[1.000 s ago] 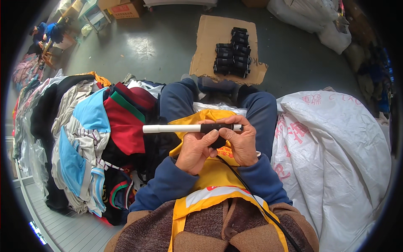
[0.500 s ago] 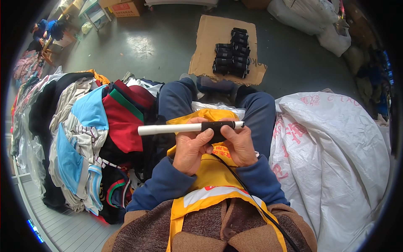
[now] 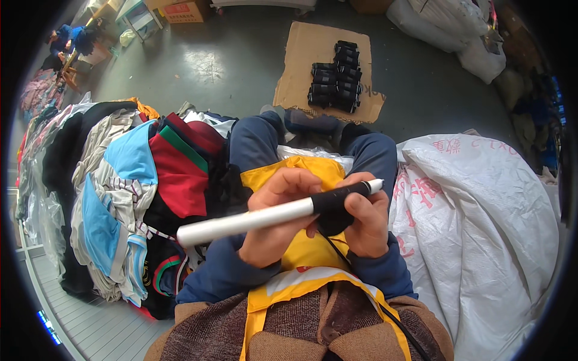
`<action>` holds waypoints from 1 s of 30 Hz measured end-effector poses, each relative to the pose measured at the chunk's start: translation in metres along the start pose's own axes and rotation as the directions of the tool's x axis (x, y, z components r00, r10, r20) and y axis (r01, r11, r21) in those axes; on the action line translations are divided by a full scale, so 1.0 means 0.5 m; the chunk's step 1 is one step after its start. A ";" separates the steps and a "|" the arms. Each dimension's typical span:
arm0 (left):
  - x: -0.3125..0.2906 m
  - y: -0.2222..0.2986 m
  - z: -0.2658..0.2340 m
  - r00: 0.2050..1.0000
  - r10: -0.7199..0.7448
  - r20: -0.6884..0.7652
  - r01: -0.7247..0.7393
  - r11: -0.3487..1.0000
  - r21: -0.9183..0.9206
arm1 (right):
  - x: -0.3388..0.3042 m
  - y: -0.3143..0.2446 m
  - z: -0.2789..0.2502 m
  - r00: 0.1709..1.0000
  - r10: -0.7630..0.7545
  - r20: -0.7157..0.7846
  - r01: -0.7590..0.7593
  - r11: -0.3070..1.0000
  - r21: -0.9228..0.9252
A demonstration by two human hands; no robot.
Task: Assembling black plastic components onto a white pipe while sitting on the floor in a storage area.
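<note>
A long white rod (image 3: 253, 222) with a black fabric band (image 3: 338, 199) wrapped round its right part slants up to the right before my chest. My right hand (image 3: 367, 225) is closed on the banded end, thumb in front, with the white tip sticking out past it. Behind the rod, my left hand (image 3: 274, 195) has its fingers bent round it, the upper ones curled above and a fingertip showing below. Some black fabric hangs under the band between the hands. Part of the left fingers is hidden by the rod.
Ahead on the floor, several black fabric bundles (image 3: 337, 78) lie on a cardboard sheet (image 3: 295, 72). A heap of clothes (image 3: 129, 159) stands at my left. A large white woven sack (image 3: 475, 234) fills my right. A black cord (image 3: 337, 253) runs down over my yellow apron (image 3: 301, 249).
The rod has tilted, its white end lower and nearer, its banded end higher. My left thumb has left the band's front, and my right hand has shifted right.
</note>
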State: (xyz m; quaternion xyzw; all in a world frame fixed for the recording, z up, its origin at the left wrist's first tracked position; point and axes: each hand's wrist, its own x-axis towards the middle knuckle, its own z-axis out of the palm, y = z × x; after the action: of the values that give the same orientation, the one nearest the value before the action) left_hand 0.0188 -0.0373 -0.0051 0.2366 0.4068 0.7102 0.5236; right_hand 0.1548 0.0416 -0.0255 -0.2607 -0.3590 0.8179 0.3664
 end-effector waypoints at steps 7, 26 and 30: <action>0.000 -0.044 -0.031 0.978 -0.163 -0.129 0.160 0.987 -0.030 | 0.012 0.032 -0.014 0.991 0.122 -0.055 -0.109 0.976 0.189; 0.012 -0.032 -0.010 0.964 -0.243 -0.111 0.191 0.918 -0.348 | 0.012 0.046 0.001 0.979 -0.036 -0.202 0.054 0.995 0.083; 0.009 -0.055 -0.025 0.981 -0.159 -0.114 0.143 0.980 -0.138 | 0.012 0.049 -0.001 0.977 -0.032 -0.209 0.051 0.995 0.085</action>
State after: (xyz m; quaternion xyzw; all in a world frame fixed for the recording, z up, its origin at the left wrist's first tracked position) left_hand 0.0227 -0.0339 -0.0353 0.1259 0.4085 0.7066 0.5639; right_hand 0.1416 0.0347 -0.0455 -0.3202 -0.2871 0.7937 0.4302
